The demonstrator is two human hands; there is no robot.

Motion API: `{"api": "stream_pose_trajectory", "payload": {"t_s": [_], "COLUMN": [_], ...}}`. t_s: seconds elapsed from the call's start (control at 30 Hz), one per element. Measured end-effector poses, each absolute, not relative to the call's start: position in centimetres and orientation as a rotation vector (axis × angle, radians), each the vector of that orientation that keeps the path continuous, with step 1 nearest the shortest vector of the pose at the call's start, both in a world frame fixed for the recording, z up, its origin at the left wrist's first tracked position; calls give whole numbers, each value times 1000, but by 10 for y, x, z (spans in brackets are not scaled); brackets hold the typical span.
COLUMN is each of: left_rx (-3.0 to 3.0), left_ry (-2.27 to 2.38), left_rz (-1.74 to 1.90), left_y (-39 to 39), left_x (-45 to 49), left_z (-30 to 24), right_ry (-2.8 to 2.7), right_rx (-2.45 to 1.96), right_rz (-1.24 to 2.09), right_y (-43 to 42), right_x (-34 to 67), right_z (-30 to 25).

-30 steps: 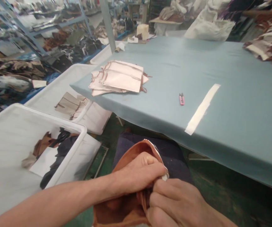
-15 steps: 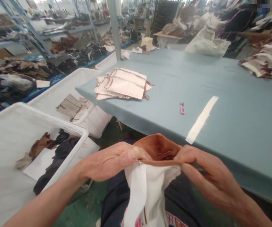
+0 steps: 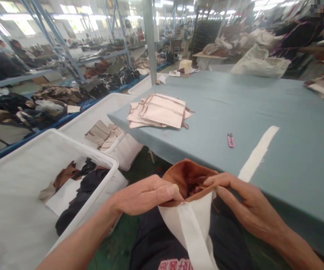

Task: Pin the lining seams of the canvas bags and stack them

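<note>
Over my lap I hold a cream cloth bag [image 3: 171,217] with a brown lining, its mouth spread so the lining shows. My left hand [image 3: 153,193] pinches the near rim, thumb on top and fingers inside. At the right end of the rim, my right hand [image 3: 242,202] grips the edge between thumb and fingers. A white strap [image 3: 194,234] hangs down the front of the bag from near my left fingertips. Brown threads or scraps show inside the bag, too jumbled to make out.
On the blue-green table [image 3: 209,108] lie a stack of cream cloth pieces [image 3: 164,112], pink thread snips [image 3: 231,140] and a pale fabric strip [image 3: 259,153]. White bins [image 3: 84,144] with cloth stand at the left. A pale sack [image 3: 261,63] sits at the table's far side.
My left hand has moved right along the rim, and the bag's near edge now tilts with the strap swung to the right. The view has shifted left and up.
</note>
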State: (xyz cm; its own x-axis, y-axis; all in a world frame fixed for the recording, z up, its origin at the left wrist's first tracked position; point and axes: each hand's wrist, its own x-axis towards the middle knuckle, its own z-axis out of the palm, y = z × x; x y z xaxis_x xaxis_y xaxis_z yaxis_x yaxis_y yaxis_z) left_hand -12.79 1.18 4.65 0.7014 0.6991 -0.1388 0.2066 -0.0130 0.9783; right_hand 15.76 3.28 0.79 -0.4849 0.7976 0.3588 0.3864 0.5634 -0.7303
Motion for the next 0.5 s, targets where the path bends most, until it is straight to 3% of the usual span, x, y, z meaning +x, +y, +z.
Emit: {"api": "stream_pose_trajectory", "payload": {"t_s": [0.2,0.33,0.5], "left_rx": [1562,1856,2024], "left_ry": [784,1037,1247], "left_rz": [387,385,596], "left_y": [0,-22,-43], "left_x": [-115,-102,-93], "left_z": [43,34,15], "right_ry": [-2173,-2202,-2172], "right_rx": [-943,-962,-903], "right_rz": [661,672,606], "right_y": [36,31,33], "right_x": [151,153,152], "right_z": [3,-9,-34]}}
